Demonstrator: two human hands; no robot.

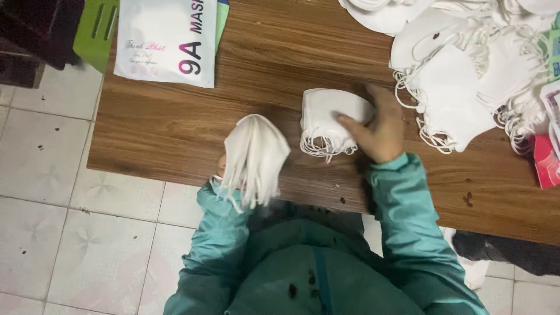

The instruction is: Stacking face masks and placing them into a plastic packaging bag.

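Note:
My left hand [222, 165] is mostly hidden behind a fanned stack of white face masks [254, 156] that it grips at the near edge of the wooden table [175, 128]. My right hand [378, 129] rests on a second, neater stack of white masks [330, 119] lying on the table, thumb on top and fingers around its far side. Ear loops hang from the bottom of both stacks. Both arms wear teal sleeves.
A big loose heap of white masks [466, 64] with tangled ear loops covers the table's right back part. A white printed packaging bag [166, 38] lies at the back left over a green one. A pink pack [545, 160] sits at the right edge. Tiled floor lies left and below.

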